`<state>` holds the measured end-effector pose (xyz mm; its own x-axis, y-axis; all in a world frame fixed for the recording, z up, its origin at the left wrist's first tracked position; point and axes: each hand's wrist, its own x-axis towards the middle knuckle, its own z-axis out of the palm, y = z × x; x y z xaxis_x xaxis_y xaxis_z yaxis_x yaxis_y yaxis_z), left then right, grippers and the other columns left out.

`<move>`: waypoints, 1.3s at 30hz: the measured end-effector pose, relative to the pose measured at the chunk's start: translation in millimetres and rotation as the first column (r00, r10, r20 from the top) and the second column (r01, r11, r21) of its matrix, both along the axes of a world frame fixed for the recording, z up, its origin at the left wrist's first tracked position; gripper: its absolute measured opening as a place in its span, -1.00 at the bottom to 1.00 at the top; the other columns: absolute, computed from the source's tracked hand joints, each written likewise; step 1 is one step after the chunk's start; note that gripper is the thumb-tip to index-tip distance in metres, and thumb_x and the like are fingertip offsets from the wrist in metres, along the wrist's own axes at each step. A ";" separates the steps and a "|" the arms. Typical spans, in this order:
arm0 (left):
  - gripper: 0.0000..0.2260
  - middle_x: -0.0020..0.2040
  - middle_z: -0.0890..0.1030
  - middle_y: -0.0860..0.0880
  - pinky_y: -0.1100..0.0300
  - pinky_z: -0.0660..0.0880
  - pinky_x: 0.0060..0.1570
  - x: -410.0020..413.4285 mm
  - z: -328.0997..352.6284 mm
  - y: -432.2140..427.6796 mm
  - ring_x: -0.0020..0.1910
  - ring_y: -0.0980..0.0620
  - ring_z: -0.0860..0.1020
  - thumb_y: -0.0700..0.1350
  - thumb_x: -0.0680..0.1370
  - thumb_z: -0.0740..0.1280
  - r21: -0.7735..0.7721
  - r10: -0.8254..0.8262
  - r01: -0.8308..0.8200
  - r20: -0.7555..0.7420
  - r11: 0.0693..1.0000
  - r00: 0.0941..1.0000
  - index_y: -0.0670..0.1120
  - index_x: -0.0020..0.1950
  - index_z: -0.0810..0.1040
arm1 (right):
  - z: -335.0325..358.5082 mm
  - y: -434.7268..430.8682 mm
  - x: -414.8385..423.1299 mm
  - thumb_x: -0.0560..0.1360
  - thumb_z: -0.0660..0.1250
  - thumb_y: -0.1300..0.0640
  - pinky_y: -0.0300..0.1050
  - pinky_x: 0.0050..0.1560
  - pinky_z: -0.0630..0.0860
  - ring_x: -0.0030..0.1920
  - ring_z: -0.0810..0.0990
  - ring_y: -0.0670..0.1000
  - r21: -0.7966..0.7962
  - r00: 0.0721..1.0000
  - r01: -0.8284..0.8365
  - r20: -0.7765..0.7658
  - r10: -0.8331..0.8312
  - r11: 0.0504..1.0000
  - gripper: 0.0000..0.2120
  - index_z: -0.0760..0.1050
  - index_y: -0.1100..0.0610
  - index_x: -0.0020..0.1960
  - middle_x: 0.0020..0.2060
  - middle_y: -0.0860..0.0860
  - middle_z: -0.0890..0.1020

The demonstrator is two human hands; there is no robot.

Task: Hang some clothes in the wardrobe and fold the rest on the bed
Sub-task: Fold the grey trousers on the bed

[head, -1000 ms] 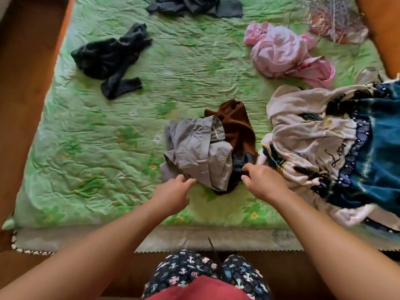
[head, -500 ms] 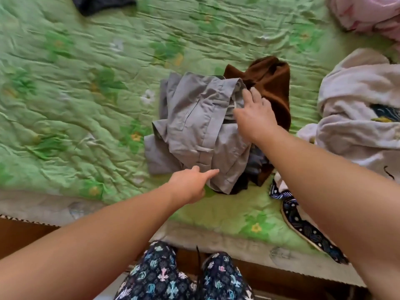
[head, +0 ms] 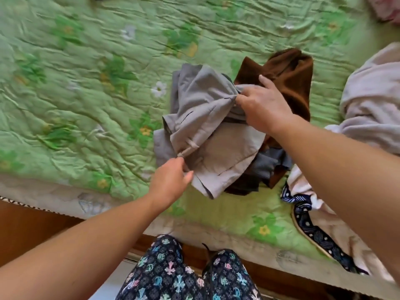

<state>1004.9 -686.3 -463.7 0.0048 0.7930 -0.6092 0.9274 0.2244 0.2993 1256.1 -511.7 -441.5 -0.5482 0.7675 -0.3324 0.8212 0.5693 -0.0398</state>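
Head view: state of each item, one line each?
grey garment, crumpled, unfolded, held by both hands.
left hand, pinches the grey garment's near edge.
right hand, grips bunched grey fabric.
brown garment, crumpled, partly under the grey one.
pale garment, heaped, unfolded.
green quilt, wrinkled.

matt grey cloth garment (head: 201, 118), wrinkled quilted bedspread (head: 86, 87)

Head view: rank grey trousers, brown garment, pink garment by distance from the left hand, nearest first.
1. grey trousers: centre of the bed, pinched by the left hand.
2. brown garment: behind the trousers, up and right.
3. pink garment: far top-right corner.
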 end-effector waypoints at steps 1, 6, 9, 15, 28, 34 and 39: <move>-0.88 -0.04 0.54 -0.06 0.00 0.47 -0.16 -10.2 8.9 2.1 -0.03 -0.17 0.56 -0.03 0.54 0.34 0.029 0.080 -0.081 0.011 0.996 0.997 -0.04 -0.05 0.46 | 13.3 -3.8 -0.4 0.48 0.29 0.25 0.21 0.34 0.37 0.11 0.55 0.23 -0.020 1.000 0.000 -0.008 0.000 1.000 -0.71 0.54 0.14 0.19 0.06 0.14 0.54; -0.72 -0.01 0.33 -0.10 0.16 0.37 0.04 -52.1 72.4 23.5 -0.12 -0.05 0.40 -0.43 0.45 0.19 0.205 0.236 -0.263 0.150 0.943 0.960 -0.12 -0.03 0.55 | 91.1 -17.8 1.1 0.52 0.32 0.09 0.01 -0.21 0.35 -0.05 0.47 0.19 -0.040 0.988 0.150 -0.027 -0.152 0.988 -0.77 0.43 0.10 0.15 -0.04 0.07 0.36; -0.79 0.02 0.33 -0.10 0.22 0.32 0.01 -77.1 118.0 41.3 -0.12 -0.01 0.39 -0.38 0.51 0.27 0.323 0.207 -0.242 0.139 0.915 0.968 -0.15 -0.06 0.65 | 146.6 -19.4 -0.4 0.56 0.15 -0.05 0.02 -0.14 0.32 -0.10 0.48 0.16 -0.175 0.875 0.420 -0.182 -0.448 0.891 -0.83 0.35 -0.02 0.11 -0.07 0.01 0.45; -0.86 0.10 0.52 -0.27 0.00 0.42 0.06 -110.9 218.7 74.5 0.06 -0.27 0.55 -0.30 0.56 0.30 0.415 0.148 -0.152 0.042 0.897 0.988 -0.30 0.01 0.64 | 266.8 -22.5 -8.5 0.56 0.19 0.04 0.03 -0.09 0.41 0.04 0.57 0.26 0.024 0.913 0.402 -0.085 -0.399 0.915 -0.89 0.39 0.05 0.05 0.02 0.18 0.54; -0.90 0.04 0.58 0.11 0.09 0.46 -0.01 -173.1 476.0 148.7 0.02 0.01 0.54 -0.08 0.61 0.34 0.629 -0.095 -0.009 0.131 0.777 0.987 -0.05 0.06 0.62 | 507.5 0.7 18.6 0.30 0.21 -0.55 -0.03 -0.08 0.48 -0.04 0.53 0.01 0.436 0.995 0.098 -0.022 -0.098 0.895 -0.34 0.47 -0.03 0.08 -0.03 -0.10 0.52; -0.68 0.17 0.61 0.09 0.32 0.49 0.10 -162.5 544.0 176.0 0.12 0.12 0.57 -0.01 0.54 0.34 0.657 -0.388 0.393 -0.162 0.644 0.907 0.08 0.30 0.58 | 554.9 6.4 21.6 0.59 0.26 -0.20 0.02 -0.05 0.63 -0.08 0.63 0.04 0.649 0.968 0.222 -0.236 -0.085 0.728 -0.61 0.64 0.09 -0.14 -0.12 -0.05 0.62; -0.65 0.01 0.61 0.08 0.13 0.57 -0.02 -142.5 558.5 183.3 -0.05 0.06 0.61 0.06 0.52 0.42 0.657 -0.378 0.383 -0.158 0.649 0.912 0.07 0.30 0.55 | 564.4 18.5 31.9 0.58 0.36 0.00 -0.04 -0.14 0.54 -0.27 0.58 0.04 0.503 0.844 0.428 -0.519 -0.134 0.751 -0.68 0.58 0.09 -0.31 -0.33 -0.06 0.55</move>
<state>862.4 -503.0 94.9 0.3971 0.9150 0.0713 0.8882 -0.4027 0.2212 1288.0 -493.1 123.0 -0.2411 0.8646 0.4409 0.9241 0.3433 -0.1678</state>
